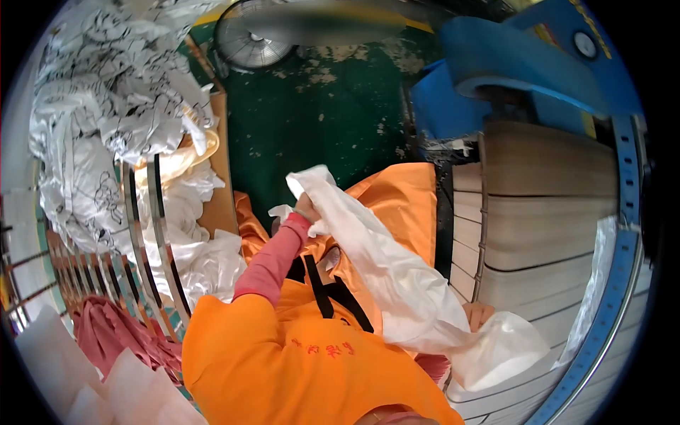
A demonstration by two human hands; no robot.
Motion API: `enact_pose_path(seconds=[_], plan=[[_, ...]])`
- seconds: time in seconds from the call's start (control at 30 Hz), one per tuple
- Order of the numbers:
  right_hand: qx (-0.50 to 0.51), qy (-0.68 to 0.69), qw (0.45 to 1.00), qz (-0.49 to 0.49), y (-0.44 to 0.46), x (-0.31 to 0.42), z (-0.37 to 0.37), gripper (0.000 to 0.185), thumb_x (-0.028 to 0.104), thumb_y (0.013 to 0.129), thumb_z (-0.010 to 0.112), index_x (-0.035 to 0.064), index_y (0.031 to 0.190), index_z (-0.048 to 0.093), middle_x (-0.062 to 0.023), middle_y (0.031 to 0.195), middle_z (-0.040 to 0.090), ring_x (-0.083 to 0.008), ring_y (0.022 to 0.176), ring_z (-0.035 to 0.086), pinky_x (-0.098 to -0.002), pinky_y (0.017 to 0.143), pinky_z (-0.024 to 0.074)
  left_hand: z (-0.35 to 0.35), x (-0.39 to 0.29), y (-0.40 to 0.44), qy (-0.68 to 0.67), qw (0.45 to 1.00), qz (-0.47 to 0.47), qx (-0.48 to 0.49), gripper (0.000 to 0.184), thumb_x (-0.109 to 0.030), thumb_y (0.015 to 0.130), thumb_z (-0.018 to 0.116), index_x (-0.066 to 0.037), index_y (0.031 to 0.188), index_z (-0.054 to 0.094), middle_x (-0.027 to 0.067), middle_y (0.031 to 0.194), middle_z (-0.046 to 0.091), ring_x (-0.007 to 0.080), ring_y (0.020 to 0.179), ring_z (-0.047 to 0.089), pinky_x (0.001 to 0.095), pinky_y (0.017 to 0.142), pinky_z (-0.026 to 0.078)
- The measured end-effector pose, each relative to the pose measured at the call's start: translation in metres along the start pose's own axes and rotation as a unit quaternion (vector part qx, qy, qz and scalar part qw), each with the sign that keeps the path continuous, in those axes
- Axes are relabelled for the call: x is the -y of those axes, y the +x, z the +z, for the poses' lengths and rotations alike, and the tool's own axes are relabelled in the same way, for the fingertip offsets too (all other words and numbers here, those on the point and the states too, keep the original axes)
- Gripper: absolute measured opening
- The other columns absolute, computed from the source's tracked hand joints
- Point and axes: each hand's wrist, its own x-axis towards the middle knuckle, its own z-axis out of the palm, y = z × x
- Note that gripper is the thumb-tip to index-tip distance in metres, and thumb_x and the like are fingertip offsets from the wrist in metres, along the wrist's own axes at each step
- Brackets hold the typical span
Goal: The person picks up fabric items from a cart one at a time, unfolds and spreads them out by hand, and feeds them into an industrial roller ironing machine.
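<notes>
A long white cloth point(386, 265) stretches slantwise across my front, bunched into folds. My left hand point(306, 207), at the end of a pink sleeve, is closed round its upper end. Lower down on the right, my right hand point(478, 313) grips the cloth near the slatted surface; the cloth covers much of this hand, and only part of the fingers shows. Beyond the right hand, the loose end of the cloth lies over the slats. An orange satin apron point(407, 205) spreads out beneath the cloth.
On the left, a slatted metal cart point(159, 212) holds crumpled white printed sheets point(106, 99). A pink garment point(117, 333) hangs beside it. A fan point(255, 39) stands on the green floor point(319, 113). At right is a blue machine point(520, 60) with a banded bed point(545, 227).
</notes>
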Motion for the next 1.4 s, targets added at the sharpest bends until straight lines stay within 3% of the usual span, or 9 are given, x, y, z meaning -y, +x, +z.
enact_pose_path(seconds=[0.1,0.23,0.53,0.67,0.87,0.97,1.07,1.2,1.4], plan=[[0.007,-0.078,0.997,0.009,-0.022,0.0,-0.006,0.047,0.023,0.088,0.054,-0.0006,0.127,0.044,-0.0118,0.126,0.051,-0.0269,0.114,0.05,-0.0401,0.097,0.0396,0.019,-0.019,0.012,0.068,0.996,0.014,0.061,0.038,-0.032,0.093,0.049,-0.007,0.122,0.048,0.0089,0.115,0.056,0.0231,0.107,0.053,0.0421,0.097,0.042],[0.058,-0.222,0.973,0.031,-0.026,-0.012,-0.014,0.049,0.022,0.087,0.056,0.0009,0.129,0.043,-0.0111,0.127,0.05,-0.0259,0.115,0.049,-0.0396,0.097,0.0391,0.081,-0.007,0.007,0.62,0.756,0.189,0.094,0.035,-0.015,0.089,0.055,-0.008,0.122,0.047,0.0042,0.102,0.058,0.0175,0.093,0.053,0.0318,0.083,0.045],[-0.039,-0.303,0.952,0.0,0.067,-0.002,0.067,0.079,0.027,0.076,0.072,0.0044,0.138,0.03,-0.0074,0.134,0.041,-0.0172,0.119,0.044,-0.0285,0.095,0.0393,0.18,0.125,-0.016,0.577,0.689,-0.3,0.321,0.022,-0.017,0.086,0.055,-0.002,0.102,0.06,0.0004,0.08,0.062,0.011,0.073,0.057,0.025,0.067,0.046],[-0.148,0.021,0.988,-0.026,0.065,-0.021,0.077,0.033,0.009,0.074,0.069,0.0011,0.104,0.058,-0.0048,0.092,0.062,-0.0142,0.085,0.06,-0.0285,0.074,0.049,0.238,0.129,-0.046,0.671,0.587,-0.306,0.335,0.026,-0.019,0.085,0.057,0.0,0.103,0.061,0.0008,0.084,0.064,0.0091,0.076,0.058,0.0247,0.067,0.047],[-0.235,-0.129,0.958,-0.101,0.046,-0.003,0.131,0.014,0.003,0.079,0.057,-0.0009,0.092,0.062,0.0003,0.078,0.062,-0.0061,0.071,0.055,-0.0224,0.064,0.0466,0.25,0.109,-0.042,0.528,0.782,-0.302,0.134,0.052,-0.018,0.078,0.069,-0.001,0.122,0.048,0.0108,0.111,0.058,0.0179,0.099,0.057,0.0288,0.086,0.046],[-0.3,-0.128,0.943,-0.071,0.043,0.004,0.147,0.017,0.009,0.081,0.063,-0.0025,0.093,0.064,0.0002,0.078,0.063,-0.0052,0.071,0.055,-0.0221,0.061,0.0463,0.274,0.131,-0.053,0.662,0.626,-0.205,0.358,0.089,-0.028,0.063,0.082,-0.004,0.135,0.035,0.0105,0.121,0.053,0.0185,0.109,0.053,0.0307,0.09,0.043],[-0.302,-0.179,0.934,-0.062,0.04,0.006,0.149,0.02,0.015,0.08,0.066,-0.0011,0.092,0.065,-0.0034,0.074,0.064,-0.0072,0.067,0.057,-0.0236,0.06,0.0467,0.303,0.156,-0.08,0.778,0.507,-0.103,0.357,0.041,-0.015,0.077,0.066,-0.002,0.115,0.056,0.0053,0.097,0.061,0.0136,0.093,0.058,0.0281,0.078,0.047],[-0.299,-0.342,0.884,-0.109,0.055,0.023,0.14,0.027,0.02,0.075,0.07,0.0007,0.092,0.064,-0.0103,0.072,0.064,-0.0157,0.06,0.061,-0.0274,0.057,0.0479,0.3,0.146,-0.035,0.732,0.624,-0.137,0.238,0.02,-0.015,0.091,0.053,0.002,0.086,0.064,-0.0053,0.065,0.05,0.0009,0.06,0.039,0.0187,0.051,0.032],[-0.305,-0.562,0.767,-0.059,0.02,0.018,0.116,0.038,0.036,0.066,0.076,0.0101,0.091,0.063,-0.0108,0.064,0.06,-0.0283,0.057,0.061,-0.0349,0.052,0.0485,0.403,0.136,-0.022,0.709,0.651,0.1,0.253,0.019,-0.016,0.087,0.057,0.003,0.089,0.063,0.0039,0.075,0.061,0.0116,0.071,0.056,0.0266,0.067,0.044]])
